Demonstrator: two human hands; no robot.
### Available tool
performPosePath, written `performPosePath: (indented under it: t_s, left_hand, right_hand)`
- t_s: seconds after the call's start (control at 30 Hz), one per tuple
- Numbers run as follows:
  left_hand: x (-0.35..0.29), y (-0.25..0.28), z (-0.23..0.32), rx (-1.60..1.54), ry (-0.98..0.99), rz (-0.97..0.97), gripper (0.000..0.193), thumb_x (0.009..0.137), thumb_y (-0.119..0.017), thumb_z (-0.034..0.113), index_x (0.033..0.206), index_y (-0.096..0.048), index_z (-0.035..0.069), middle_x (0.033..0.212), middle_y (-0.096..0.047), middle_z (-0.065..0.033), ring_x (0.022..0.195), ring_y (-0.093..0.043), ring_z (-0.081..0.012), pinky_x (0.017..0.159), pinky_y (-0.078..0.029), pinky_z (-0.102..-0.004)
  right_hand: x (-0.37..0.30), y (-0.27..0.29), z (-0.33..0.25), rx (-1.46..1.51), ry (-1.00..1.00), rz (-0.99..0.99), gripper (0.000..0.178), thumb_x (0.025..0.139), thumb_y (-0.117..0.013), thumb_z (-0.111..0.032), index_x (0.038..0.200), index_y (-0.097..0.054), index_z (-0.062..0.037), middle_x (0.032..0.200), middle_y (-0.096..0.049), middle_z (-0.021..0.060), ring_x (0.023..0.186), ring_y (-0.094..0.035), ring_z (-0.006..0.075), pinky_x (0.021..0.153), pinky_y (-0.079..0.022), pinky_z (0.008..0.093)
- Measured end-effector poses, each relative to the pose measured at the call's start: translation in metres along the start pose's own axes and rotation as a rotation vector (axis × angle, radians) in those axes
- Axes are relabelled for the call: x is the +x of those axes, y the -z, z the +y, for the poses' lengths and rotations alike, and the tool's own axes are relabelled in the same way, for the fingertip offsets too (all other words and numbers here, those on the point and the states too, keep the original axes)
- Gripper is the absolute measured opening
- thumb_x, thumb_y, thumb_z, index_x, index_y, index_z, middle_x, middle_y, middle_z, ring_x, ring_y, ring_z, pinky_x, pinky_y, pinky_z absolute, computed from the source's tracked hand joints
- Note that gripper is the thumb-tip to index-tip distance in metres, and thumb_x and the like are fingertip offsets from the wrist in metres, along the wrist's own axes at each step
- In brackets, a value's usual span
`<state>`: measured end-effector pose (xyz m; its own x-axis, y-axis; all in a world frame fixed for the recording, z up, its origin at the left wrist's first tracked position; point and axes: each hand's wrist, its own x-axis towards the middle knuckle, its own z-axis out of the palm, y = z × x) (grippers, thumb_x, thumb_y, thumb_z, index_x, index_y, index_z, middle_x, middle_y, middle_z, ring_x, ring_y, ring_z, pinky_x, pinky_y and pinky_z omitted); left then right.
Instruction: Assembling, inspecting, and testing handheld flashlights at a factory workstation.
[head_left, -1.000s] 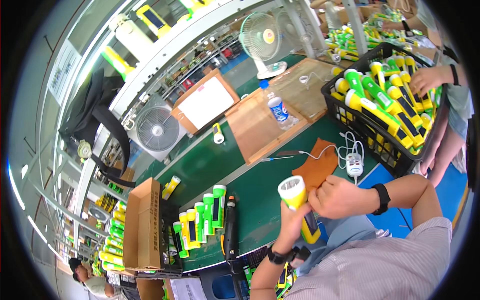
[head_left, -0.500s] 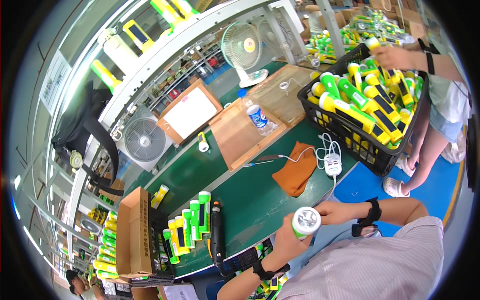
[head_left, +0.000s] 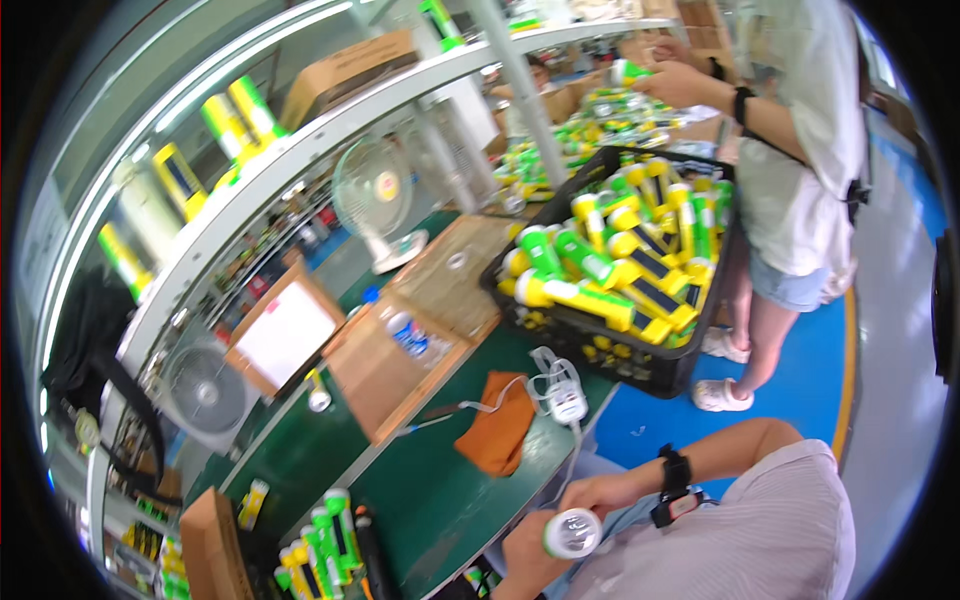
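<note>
A flashlight [head_left: 573,534] with a clear round lens and white rim is held low in front of me, lens facing up. My left hand [head_left: 530,552] wraps round its body, which is mostly hidden. Close against the far side of it, my right hand [head_left: 600,492] has its fingers curled in; their tips are hidden behind the flashlight. On the green bench [head_left: 420,510] to the left, several green and yellow flashlights [head_left: 322,545] stand in a row beside a black power screwdriver [head_left: 370,555].
A black crate [head_left: 600,350] heaped with flashlights stands at the right, with a co-worker [head_left: 790,200] behind it holding another. An orange cloth [head_left: 497,425], a white power strip [head_left: 567,400], a bottle [head_left: 408,335] on a wooden board and a fan [head_left: 378,200] are on the bench.
My view has swung right, so the bench and crate sit further left. The flashlight stays in my left hand, with the right hand still against it. The co-worker's hands have shifted away from the crate.
</note>
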<state>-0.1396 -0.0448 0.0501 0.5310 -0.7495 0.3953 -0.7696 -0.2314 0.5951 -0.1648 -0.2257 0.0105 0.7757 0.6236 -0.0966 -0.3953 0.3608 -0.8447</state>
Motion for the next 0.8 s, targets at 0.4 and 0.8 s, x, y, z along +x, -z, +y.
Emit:
performPosePath:
  t_s: [0.4,0.8]
  left_hand:
    - [0.019,-0.002,0.038,-0.548,0.807,0.313,0.071,0.063,-0.061,0.004,0.125,-0.028,-0.005,0.114,-0.046,-0.0184,0.103,-0.046,-0.0283,0.090,-0.035,-0.0360]
    - [-0.015,0.007,-0.026,-0.047,-0.308,-0.045,0.017,0.067,-0.064,0.013,0.080,-0.058,0.004,0.082,-0.056,-0.0130,0.069,-0.055,-0.0322,0.060,-0.044,-0.0363]
  right_hand:
    - [0.005,-0.008,-0.024,-1.702,0.696,0.433,0.014,0.079,-0.051,-0.018,0.088,-0.054,-0.0072,0.054,-0.051,0.0145,0.053,-0.053,0.0320,0.049,-0.039,0.0397]
    - [0.006,-0.013,0.023,0.589,-0.293,-0.649,0.026,0.089,-0.045,-0.023,0.066,-0.041,-0.0124,0.047,-0.023,-0.0081,0.038,-0.023,0.0028,0.036,-0.018,0.0197]
